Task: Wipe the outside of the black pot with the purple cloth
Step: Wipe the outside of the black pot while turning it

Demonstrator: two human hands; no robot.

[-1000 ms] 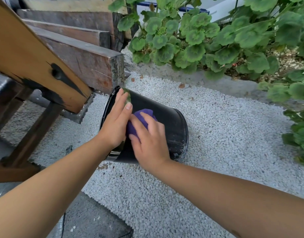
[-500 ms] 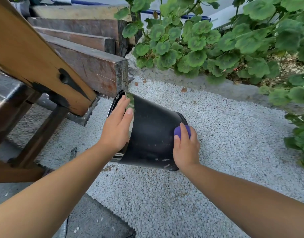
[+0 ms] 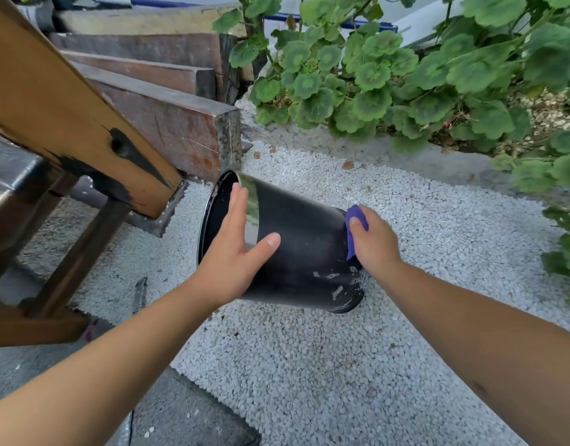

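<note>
Head view: black pot (image 3: pixel 296 252) lies tipped on white gravel (image 3: pixel 309 365); left hand (image 3: pixel 235 252), fingers straight, steadies its wall near the rim; right hand (image 3: pixel 373 243) pinches purple cloth (image 3: pixel 354 226) against the base; likely light, smooth plastic, apt to roll.

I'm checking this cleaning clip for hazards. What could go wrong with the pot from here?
The black pot lies tipped on loose white gravel, steadied only by the flat left hand; it could roll or slip. The right hand presses the purple cloth at the base end, so grit may scratch it. Pale marks lower down may get missed.
</note>
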